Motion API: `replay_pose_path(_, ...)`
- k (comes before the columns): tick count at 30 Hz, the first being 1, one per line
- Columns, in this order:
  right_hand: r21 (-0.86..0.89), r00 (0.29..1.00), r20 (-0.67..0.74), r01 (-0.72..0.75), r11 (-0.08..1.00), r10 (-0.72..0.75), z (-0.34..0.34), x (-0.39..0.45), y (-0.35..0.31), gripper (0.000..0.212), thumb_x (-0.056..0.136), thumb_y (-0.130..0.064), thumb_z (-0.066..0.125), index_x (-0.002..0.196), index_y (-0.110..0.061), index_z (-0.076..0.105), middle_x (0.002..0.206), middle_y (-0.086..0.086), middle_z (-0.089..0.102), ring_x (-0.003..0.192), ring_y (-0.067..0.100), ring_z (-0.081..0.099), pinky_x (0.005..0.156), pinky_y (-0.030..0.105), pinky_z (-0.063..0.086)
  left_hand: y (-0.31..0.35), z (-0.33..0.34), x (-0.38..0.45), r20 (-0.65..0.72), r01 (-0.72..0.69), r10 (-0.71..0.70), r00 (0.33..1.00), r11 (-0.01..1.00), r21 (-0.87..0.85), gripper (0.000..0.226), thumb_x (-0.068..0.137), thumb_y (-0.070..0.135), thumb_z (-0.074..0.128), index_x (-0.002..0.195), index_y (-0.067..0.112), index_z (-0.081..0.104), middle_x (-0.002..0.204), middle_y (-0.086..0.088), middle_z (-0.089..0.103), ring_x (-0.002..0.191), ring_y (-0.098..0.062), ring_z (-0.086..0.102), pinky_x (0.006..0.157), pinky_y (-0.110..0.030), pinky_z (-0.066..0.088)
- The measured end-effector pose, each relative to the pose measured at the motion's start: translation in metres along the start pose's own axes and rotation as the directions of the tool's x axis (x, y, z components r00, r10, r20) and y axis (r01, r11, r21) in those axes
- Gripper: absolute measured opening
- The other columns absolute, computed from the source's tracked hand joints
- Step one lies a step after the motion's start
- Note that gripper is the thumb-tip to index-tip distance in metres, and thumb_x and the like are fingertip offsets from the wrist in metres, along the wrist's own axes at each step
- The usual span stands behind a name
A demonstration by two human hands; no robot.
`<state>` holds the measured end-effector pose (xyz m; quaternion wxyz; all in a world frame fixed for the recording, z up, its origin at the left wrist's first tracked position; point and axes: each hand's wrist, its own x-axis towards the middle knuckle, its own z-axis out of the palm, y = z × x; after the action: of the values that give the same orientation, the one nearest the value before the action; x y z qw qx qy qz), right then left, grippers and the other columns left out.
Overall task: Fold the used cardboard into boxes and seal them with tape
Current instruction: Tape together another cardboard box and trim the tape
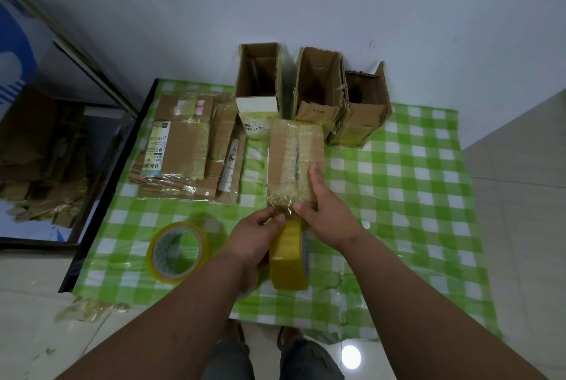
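Sealing is the step in hand, judged from the head view, the only view given. The left hand (255,234) holds a yellow tape roll (289,254) upright on its edge, its grip curled round the roll with thumb and forefinger pinching the loose tape end just ahead of it. The right hand (324,208) lies beside it, fingers fairly straight, pressing down on the near end of a closed cardboard box (295,162) that stretches away from both grips. That press seems meant to pin the box so the tape can be drawn along its centre seam, which already shines with clear film.

Left of the left grip, a second tape roll (179,249) lies flat on the green checked cloth (413,183), within easy reach as a spare. Beyond it sits a stack of flattened cardboard (183,147), probably waiting to be folded. Past the box, well ahead of both grips, three open boxes (309,88) stand upright against the wall, apparently kept out of the working space. Crumpled tape scraps (88,307) lie on the floor, behind and to the left of the left grip.
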<state>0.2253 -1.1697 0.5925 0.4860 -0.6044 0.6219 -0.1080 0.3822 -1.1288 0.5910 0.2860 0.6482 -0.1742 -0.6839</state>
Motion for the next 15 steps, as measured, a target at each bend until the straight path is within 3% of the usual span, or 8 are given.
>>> replay_pose_path(3,0.004,1.000,-0.010,-0.015,1.000,0.015,-0.0010,0.0007,0.0013,0.086,0.099,-0.033,0.056,0.156,-0.032,-0.007,0.161,0.007,0.026,0.137,0.025,0.042,0.114,0.035,0.034,-0.0007,0.0044,0.0024,0.007,0.012,-0.012,1.000,1.000,-0.004,0.028,0.095,0.032,0.063,0.122,0.037,0.060,0.111,-0.002,0.072,0.096,-0.023,0.070,0.077,-0.037,0.058)
replay_pose_path(5,0.018,0.999,-0.021,-0.023,1.000,0.024,-0.0003,-0.0004,0.0017,0.085,0.099,-0.031,0.056,0.156,-0.032,-0.007,0.158,0.009,0.031,0.133,0.026,0.046,0.112,0.038,0.037,-0.0012,0.0073,0.0040,-0.037,-0.026,0.028,0.999,0.999,0.047,0.025,0.095,0.030,0.064,0.120,0.029,0.065,0.109,-0.003,0.071,0.096,-0.022,0.069,0.083,-0.039,0.058)
replay_pose_path(8,0.043,0.999,-0.036,-0.031,0.999,0.032,-0.0006,-0.0008,0.0011,0.083,0.100,-0.031,0.054,0.157,-0.032,-0.007,0.156,0.009,0.035,0.131,0.027,0.047,0.106,0.030,0.038,-0.0059,0.0081,0.0027,-0.033,-0.053,0.057,0.998,0.990,0.129,0.020,0.093,0.028,0.066,0.112,0.022,0.070,0.107,-0.006,0.073,0.098,-0.023,0.068,0.090,-0.043,0.056)
replay_pose_path(12,0.065,0.999,-0.040,-0.026,0.998,0.028,0.0003,-0.0012,0.0001,0.082,0.100,-0.034,0.054,0.156,-0.034,-0.007,0.158,0.008,0.032,0.135,0.027,0.044,0.108,0.031,0.034,-0.0075,0.0012,-0.0007,0.103,0.067,-0.054,0.993,0.989,-0.133,0.025,0.093,0.000,0.056,0.114,0.010,0.065,0.102,-0.015,0.073,0.092,-0.033,0.068,0.084,-0.048,0.055)
replay_pose_path(15,0.120,0.995,-0.089,-0.022,0.993,0.033,0.0018,-0.0029,0.0005,0.081,0.100,-0.031,0.054,0.157,-0.033,-0.004,0.154,0.008,0.040,0.132,0.025,0.047,0.106,0.030,0.037,-0.0037,0.0022,0.0038,0.134,0.067,-0.057,0.989,0.995,-0.071,0.027,0.092,-0.001,0.058,0.115,0.011,0.066,0.104,-0.014,0.074,0.098,-0.034,0.069,0.089,-0.048,0.055)
